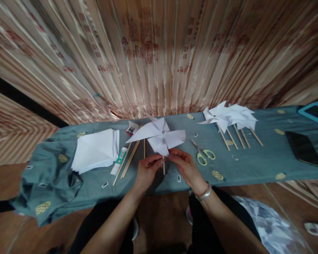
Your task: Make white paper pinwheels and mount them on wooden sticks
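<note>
A white paper pinwheel (pixel 161 135) on a thin wooden stick (pixel 164 170) is held up over the middle of the cloth. My left hand (pixel 147 171) pinches the stick just under the blades. With thumb and fingers closed, my right hand (pixel 185 165) grips the edge of the lowest blade. Its fingertips hide part of the paper. To the right lie green-handled scissors (pixel 202 153). Left of the pinwheel are loose wooden sticks (pixel 129 160), a glue tube (pixel 119 161) and a small open box (pixel 131 129) with shiny bits inside, too small to name.
A stack of white paper (pixel 94 150) lies at the left. Several pinwheels (pixel 225 118) overlap at the back right. A black phone (pixel 304 148) and a blue-framed device (pixel 316 112) are farther right. Behind the cloth-covered table (pixel 257 162) hangs a curtain (pixel 153 70). A plastic bag (pixel 270 225) is on the floor.
</note>
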A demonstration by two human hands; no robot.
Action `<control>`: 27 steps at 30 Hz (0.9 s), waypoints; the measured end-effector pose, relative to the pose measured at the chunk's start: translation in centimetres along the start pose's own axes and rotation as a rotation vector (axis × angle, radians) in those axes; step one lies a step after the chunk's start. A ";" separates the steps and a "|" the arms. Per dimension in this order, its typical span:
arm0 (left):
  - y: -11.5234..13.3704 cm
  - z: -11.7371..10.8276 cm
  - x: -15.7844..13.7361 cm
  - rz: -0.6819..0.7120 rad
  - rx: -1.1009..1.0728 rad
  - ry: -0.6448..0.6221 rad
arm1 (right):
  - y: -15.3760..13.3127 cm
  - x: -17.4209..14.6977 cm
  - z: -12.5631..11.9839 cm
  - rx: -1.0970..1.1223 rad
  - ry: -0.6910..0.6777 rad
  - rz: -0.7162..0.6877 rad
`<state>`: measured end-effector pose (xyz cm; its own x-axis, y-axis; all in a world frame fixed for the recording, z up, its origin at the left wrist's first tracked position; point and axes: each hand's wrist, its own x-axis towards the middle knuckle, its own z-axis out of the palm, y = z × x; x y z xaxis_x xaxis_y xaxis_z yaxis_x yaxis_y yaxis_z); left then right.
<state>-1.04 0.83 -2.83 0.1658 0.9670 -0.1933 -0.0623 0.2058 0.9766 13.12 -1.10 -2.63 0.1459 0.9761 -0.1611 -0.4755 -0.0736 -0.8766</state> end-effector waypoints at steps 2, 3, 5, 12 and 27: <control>0.0 -0.1 0.0 0.006 0.008 -0.001 | -0.2 0.0 -0.1 0.010 0.015 0.015; 0.0 -0.1 -0.1 0.009 0.011 -0.001 | -0.2 0.0 -0.1 0.014 0.020 0.022; 0.0 -0.1 -0.1 0.016 0.013 -0.004 | -0.4 0.0 -0.1 0.021 0.027 0.029; -0.2 -0.1 -0.1 0.005 -0.012 -0.010 | -0.6 0.0 -0.6 0.059 0.077 0.053; -0.4 -0.1 -0.4 -0.007 -0.022 -0.025 | -0.9 0.3 -1.5 0.087 0.061 0.070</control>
<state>-1.16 0.42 -3.12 0.1910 0.9616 -0.1969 -0.0826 0.2157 0.9730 14.87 -1.06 -2.55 0.1613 0.9547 -0.2502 -0.5597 -0.1202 -0.8199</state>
